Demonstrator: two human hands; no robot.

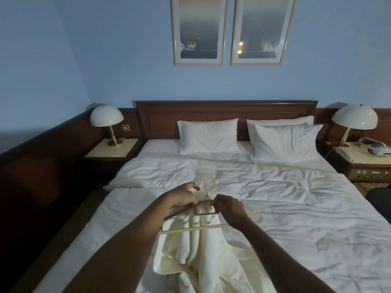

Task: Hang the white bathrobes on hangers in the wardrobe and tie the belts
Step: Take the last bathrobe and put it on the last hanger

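A white bathrobe [190, 250] lies bunched on the bed in front of me, its collar end pointing toward the pillows. A pale wooden hanger [206, 183] sits at the collar, hook toward the headboard. My left hand [184, 197] grips the hanger's neck and left shoulder together with the robe collar. My right hand [229, 207] pinches the hanger's right shoulder near the collar. A second pale hanger [257, 218] lies on the bed just behind my right wrist, its bar [190, 229] crossing over the robe. No wardrobe or belt is visible.
The bed [296, 208] with a rumpled white duvet fills the middle. Three pillows [209, 136] lean at the dark wooden headboard. Nightstands with dome lamps [106, 119] stand at both sides; the right one holds a telephone [349, 154]. A dark object [380, 201] sits at the right edge.
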